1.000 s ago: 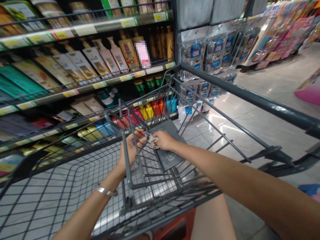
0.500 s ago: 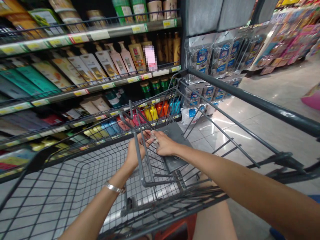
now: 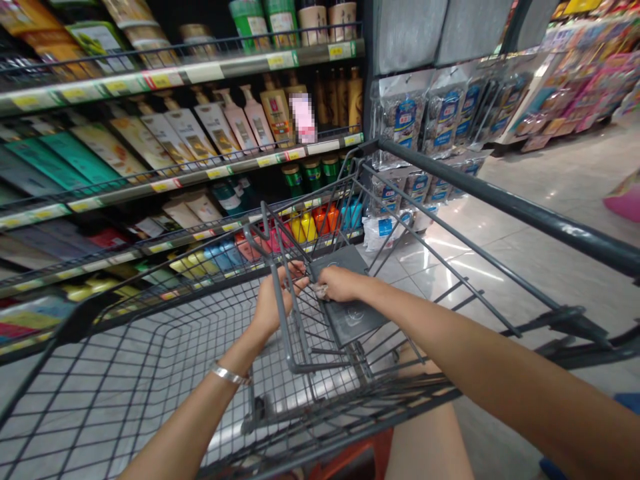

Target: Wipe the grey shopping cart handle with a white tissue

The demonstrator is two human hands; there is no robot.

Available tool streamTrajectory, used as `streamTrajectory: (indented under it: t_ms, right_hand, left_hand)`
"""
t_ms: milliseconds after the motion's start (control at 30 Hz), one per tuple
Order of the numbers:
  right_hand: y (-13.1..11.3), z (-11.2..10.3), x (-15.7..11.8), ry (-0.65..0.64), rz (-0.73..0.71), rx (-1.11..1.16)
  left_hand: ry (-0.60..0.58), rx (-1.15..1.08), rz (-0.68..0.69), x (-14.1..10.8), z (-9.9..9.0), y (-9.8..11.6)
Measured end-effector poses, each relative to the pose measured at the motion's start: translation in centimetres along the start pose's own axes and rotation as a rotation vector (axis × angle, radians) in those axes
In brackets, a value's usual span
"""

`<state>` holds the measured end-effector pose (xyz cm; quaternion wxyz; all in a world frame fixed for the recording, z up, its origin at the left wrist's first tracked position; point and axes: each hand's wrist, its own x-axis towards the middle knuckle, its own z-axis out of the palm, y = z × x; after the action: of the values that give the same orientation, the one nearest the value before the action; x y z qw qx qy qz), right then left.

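My right hand [image 3: 343, 285] is closed on a small crumpled greyish-white wad, like a tissue [image 3: 321, 291], over the grey plastic seat flap [image 3: 357, 320] of a shopping cart [image 3: 165, 327]. The wad is at the flap's left edge, close to the wires. Just left of it, my left hand [image 3: 276, 297] reaches in behind the grey bar of the child seat frame [image 3: 283, 327]. Its fingers curl at the frame's wires, partly hidden by the bar. A silver bracelet [image 3: 230, 374] circles my left wrist.
Shelves [image 3: 200, 173] of bottles and tubs line the cart's far side. Packets of scouring pads [image 3: 405, 120] hang at the shelf end. The cart's push bar [image 3: 510, 200] runs along the right, above the tiled floor [image 3: 525, 250]. My knees are below the cart.
My right hand has shifted slightly right and down with the wad, away from my left fingers and onto the flap's edge. My left hand has stayed nearly still.
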<state>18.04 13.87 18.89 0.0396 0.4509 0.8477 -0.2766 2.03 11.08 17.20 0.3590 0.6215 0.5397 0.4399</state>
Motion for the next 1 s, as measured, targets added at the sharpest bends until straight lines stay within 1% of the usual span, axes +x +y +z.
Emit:
streamTrajectory:
  t_ms: [33, 67, 100, 167, 233, 300, 367, 433, 467, 533, 600, 667, 767, 1000]
  right_hand:
    - [-0.1, -0.5, -0.1, -0.036, 0.030, -0.017]
    - [-0.1, -0.9, -0.2, -0.033, 0.066, -0.028]
    - [0.0, -1.3, -0.3, 0.013, 0.109, -0.035]
    - [0.2, -1.9, -0.2, 0.189, 0.176, -0.024]
    - [0.5, -2.2, 0.3, 0.355, 0.210, 0.028]
    - [0.6, -2.1, 1.4, 0.456, 0.219, 0.144]
    - [0.6, -1.6, 3.0, 0.511, 0.220, 0.327]
    - [0.4, -0.9, 4.8, 0.512, 0.216, 0.489]
    - [0.4, -0.4, 5.5, 0.498, 0.214, 0.534]
    - [0.6, 0.6, 6.6, 0.466, 0.214, 0.550]
    - [1.0, 1.4, 7.1, 0.459, 0.211, 0.520]
    - [1.4, 2.0, 7.1, 0.453, 0.196, 0.479]
    - [1.7, 2.2, 6.7, 0.425, 0.155, 0.401]
    - [1.5, 1.2, 4.8, 0.280, 0.096, 0.225]
  left_hand:
    - [0.001, 0.003, 0.003, 0.0, 0.0, 0.1]
    - [0.002, 0.000, 0.005, 0.0, 0.0, 0.1]
    - [0.001, -0.007, 0.005, -0.1, 0.1, 0.2]
    - [-0.004, -0.026, 0.005, -0.1, 0.1, 0.2]
    - [-0.008, -0.026, 0.006, -0.1, 0.1, 0.1]
    - [-0.007, -0.012, 0.004, 0.0, 0.1, 0.1]
    - [-0.007, -0.010, 0.006, 0.0, 0.1, 0.1]
    - [-0.016, -0.020, 0.016, -0.1, 0.2, 0.2]
    - [-0.021, -0.026, 0.020, -0.2, 0.2, 0.2]
    - [-0.017, -0.041, 0.022, -0.3, 0.3, 0.2]
    - [-0.007, -0.050, 0.012, -0.3, 0.3, 0.2]
    - [-0.001, -0.057, 0.000, -0.4, 0.3, 0.2]
    - [-0.007, -0.059, -0.004, -0.3, 0.3, 0.0]
    - [-0.019, -0.068, 0.013, -0.1, 0.2, -0.3]
